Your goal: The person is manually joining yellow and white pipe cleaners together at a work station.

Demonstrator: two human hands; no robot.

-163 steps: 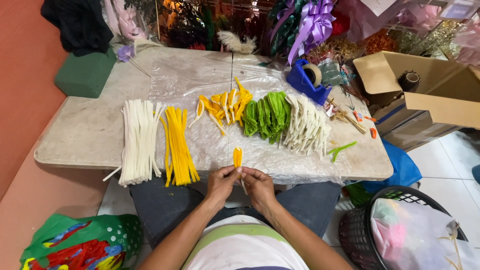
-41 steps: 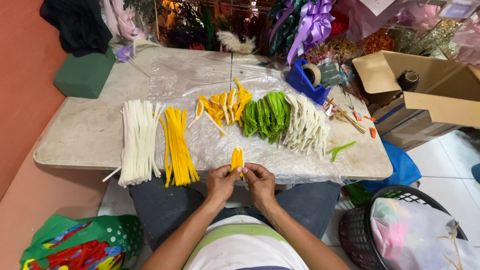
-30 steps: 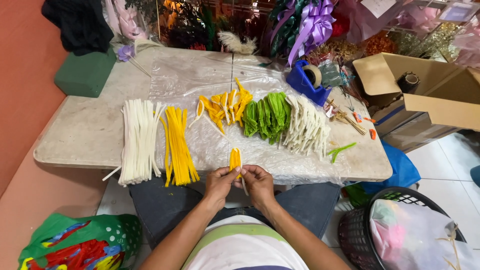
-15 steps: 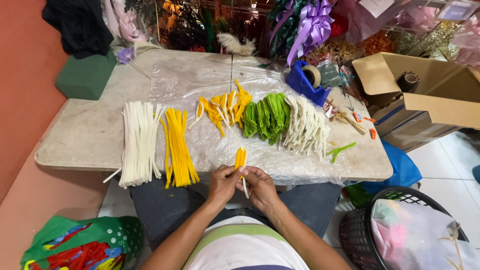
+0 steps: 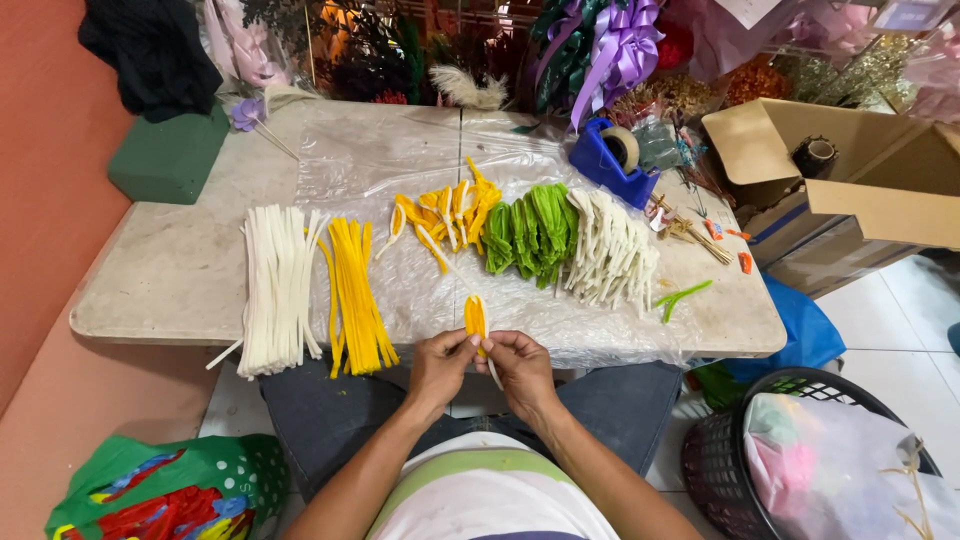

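Note:
Both of my hands meet at the table's near edge over my lap. My left hand point(image 5: 439, 367) and my right hand point(image 5: 521, 368) pinch the base of a folded orange-yellow fuzzy stem point(image 5: 475, 317) that stands up between my fingertips; a white stem end point(image 5: 492, 372) pokes down beside my right hand. On the clear plastic sheet point(image 5: 420, 165) lie a row of white stems point(image 5: 277, 286), straight yellow stems point(image 5: 355, 292), folded yellow-and-white pieces point(image 5: 445, 212), folded green pieces point(image 5: 530, 228) and folded white pieces point(image 5: 610, 252).
A blue tape dispenser point(image 5: 608, 160), an open cardboard box point(image 5: 850, 180), a green foam block point(image 5: 168, 155) and ribbons and dried flowers at the back. A loose green stem point(image 5: 680, 295). A black basket point(image 5: 800, 460) at right, a green bag point(image 5: 165, 495) at left.
My hands stay at the table edge and keep working the orange-yellow piece; it tilts and shifts slightly between my fingertips, and the white end now shows below my right hand.

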